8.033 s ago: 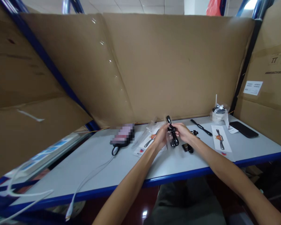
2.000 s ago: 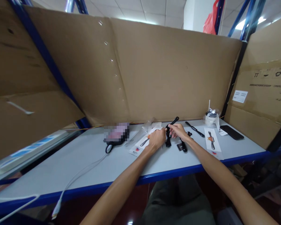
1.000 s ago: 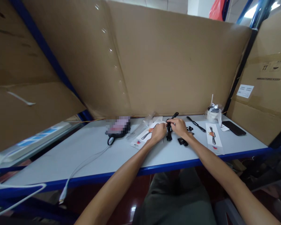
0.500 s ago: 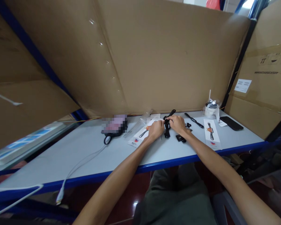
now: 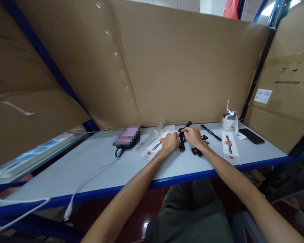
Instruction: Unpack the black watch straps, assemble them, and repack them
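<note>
A black spokeshave is held upright-slanted over the table between my two hands. My left hand has its fingers closed on the left side of its middle. From the right, my right hand pinches at the same middle part; a small shiny bit shows by the fingertips, too small to name. Just right of my hands lie small black parts, partly hidden by my right wrist. Another black spokeshave body with an open middle lies farther right. A printed card picturing such a tool lies beside my left hand.
At right are a second printed card, a black phone and a wrapped cup with a straw. To the left lie a clear plastic sleeve and a dark device with a white cable. Cardboard walls the back.
The view has shifted slightly. Both hands stay on the spokeshave, and the right fingers have shifted a little at its middle.
</note>
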`<state>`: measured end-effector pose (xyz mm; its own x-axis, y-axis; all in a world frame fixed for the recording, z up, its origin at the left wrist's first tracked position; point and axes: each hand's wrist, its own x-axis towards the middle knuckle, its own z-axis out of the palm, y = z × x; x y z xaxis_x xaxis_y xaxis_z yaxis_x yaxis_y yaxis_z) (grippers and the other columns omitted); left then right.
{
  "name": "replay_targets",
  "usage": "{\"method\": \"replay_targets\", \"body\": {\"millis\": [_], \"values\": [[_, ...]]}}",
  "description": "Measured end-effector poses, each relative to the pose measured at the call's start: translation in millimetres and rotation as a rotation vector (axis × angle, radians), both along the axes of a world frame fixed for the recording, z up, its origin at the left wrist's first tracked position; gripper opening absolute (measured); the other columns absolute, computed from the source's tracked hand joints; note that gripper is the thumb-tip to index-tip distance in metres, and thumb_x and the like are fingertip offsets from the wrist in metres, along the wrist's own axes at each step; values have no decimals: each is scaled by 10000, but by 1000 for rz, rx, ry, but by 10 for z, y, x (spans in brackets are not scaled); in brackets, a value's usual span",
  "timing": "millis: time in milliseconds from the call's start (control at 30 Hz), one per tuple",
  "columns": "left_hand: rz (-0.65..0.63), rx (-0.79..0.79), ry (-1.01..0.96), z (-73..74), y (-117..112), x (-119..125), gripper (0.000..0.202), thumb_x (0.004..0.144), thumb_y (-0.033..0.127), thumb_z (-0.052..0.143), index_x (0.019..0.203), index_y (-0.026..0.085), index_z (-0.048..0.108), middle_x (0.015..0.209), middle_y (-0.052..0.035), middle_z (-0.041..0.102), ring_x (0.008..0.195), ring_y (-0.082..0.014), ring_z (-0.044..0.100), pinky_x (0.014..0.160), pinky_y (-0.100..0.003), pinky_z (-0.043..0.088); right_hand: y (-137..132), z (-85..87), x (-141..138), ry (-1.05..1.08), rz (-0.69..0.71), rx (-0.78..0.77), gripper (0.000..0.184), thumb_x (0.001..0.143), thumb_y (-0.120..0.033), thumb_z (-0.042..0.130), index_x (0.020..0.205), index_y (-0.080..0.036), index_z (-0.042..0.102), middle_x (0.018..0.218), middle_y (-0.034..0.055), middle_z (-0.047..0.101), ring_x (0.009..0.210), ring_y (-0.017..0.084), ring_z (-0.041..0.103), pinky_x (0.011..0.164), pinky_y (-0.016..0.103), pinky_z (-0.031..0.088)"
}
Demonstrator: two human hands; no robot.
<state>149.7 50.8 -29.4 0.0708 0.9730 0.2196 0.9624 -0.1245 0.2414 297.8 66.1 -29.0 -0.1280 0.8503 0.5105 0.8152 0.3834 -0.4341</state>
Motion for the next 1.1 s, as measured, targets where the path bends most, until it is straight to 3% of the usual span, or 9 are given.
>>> {"method": "replay_targets", "body": {"millis": [133, 267, 367, 467, 600, 767, 933, 1100], "values": [[-21, 12, 21, 4, -31, 16, 535, 1063, 368, 267, 1077, 152, 756, 1098, -198, 763, 1057, -305, 728, 871, -369, 522, 58, -39, -25, 187, -23, -65, 326, 956, -435, 623, 749, -211, 740, 786, 56, 770, 757, 207, 713, 675, 260, 470], [-45, 20, 34, -4, -64, 43, 515, 1061, 367, 289, 1101, 145, 751, 1100, -202, 761, 1065, -309, 727, 891, -384, 523, 122, -76, -4, 315, 51, -172, 221, 929, -317, 643, 737, -212, 667, 647, -3, 697, 546, 156, 630, 576, 247, 439], [-52, 6, 28, -11, -75, 60, 521, 1060, 377, 297, 1063, 147, 765, 1093, -200, 765, 1061, -308, 731, 890, -381, 526, 161, -106, 6, 239, 126, -28, 94, 871, -164, 652, 797, -222, 649, 722, -11, 705, 653, 161, 653, 654, 251, 459], [-40, -4, 16, -18, -62, 61, 523, 1060, 375, 298, 1059, 147, 768, 1094, -201, 765, 1058, -301, 733, 888, -370, 527, 183, -142, -8, 151, 142, 96, 180, 805, -65, 651, 899, -217, 637, 871, 17, 720, 808, 178, 666, 750, 268, 469], [-29, 0, 1, -32, -29, 48, 543, 1066, 372, 268, 1084, 147, 762, 1119, -202, 760, 1084, -296, 724, 902, -370, 524, 162, -159, -5, 103, 91, 70, 170, 825, -96, 635, 943, -218, 625, 830, 21, 689, 782, 197, 643, 740, 290, 461], [-40, -3, -11, -48, -10, 54, 525, 1061, 370, 288, 1057, 147, 764, 1100, -204, 766, 1066, -300, 731, 886, -371, 529, 138, -114, 29, 146, 177, 143, 224, 772, -29, 507, 827, -218, 615, 902, 30, 672, 794, 174, 632, 760, 278, 460], [-34, 17, -12, -33, -40, 69, 536, 1066, 379, 275, 1056, 151, 761, 1093, -201, 767, 1072, -302, 732, 892, -376, 530, 188, -119, -14, 348, 102, -12, 58, 848, -231, 618, 806, -231, 578, 715, -21, 648, 697, 180, 623, 679, 273, 455], [-32, 26, -8, -15, -66, 64, 523, 1065, 384, 294, 1065, 141, 758, 1092, -208, 764, 1075, -311, 730, 909, -390, 528, 175, -137, -30, 255, 107, -32, 92, 826, -148, 634, 834, -232, 597, 711, -36, 651, 685, 167, 614, 660, 255, 424]]}}
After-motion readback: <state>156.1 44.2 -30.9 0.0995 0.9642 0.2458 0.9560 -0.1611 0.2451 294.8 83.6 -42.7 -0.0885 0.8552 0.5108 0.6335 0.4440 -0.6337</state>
